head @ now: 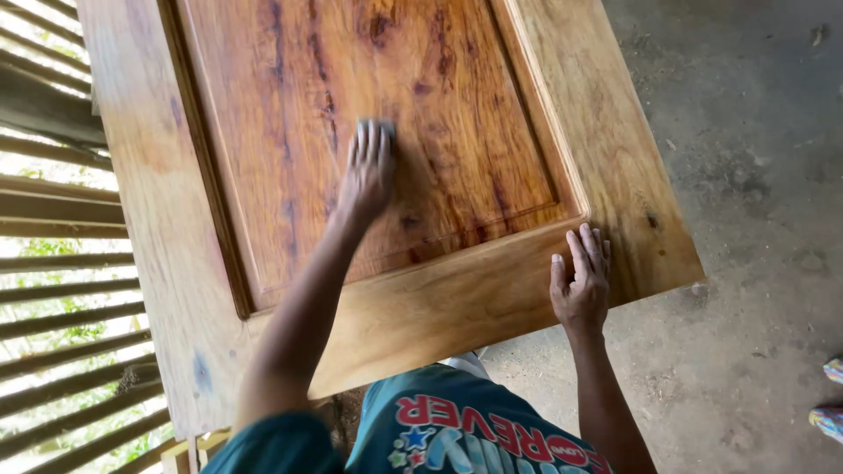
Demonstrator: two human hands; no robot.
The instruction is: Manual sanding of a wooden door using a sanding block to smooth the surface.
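Observation:
A large wooden door panel (457, 316) lies flat in front of me, with a reddish raised centre field (290, 79) and a paler frame. My left hand (367, 171) reaches out over the centre field, fingers flat and together. It presses a small dark pad (388, 130) that shows only at the fingertips. My right hand (581, 281) rests flat on the near right part of the pale frame, fingers slightly spread, holding nothing.
A slatted wooden wall (61, 290) with daylight and greenery behind it runs along the left. Bare concrete floor (746, 263) lies to the right. Another person's foot in a coloured sandal (830, 412) shows at the right edge.

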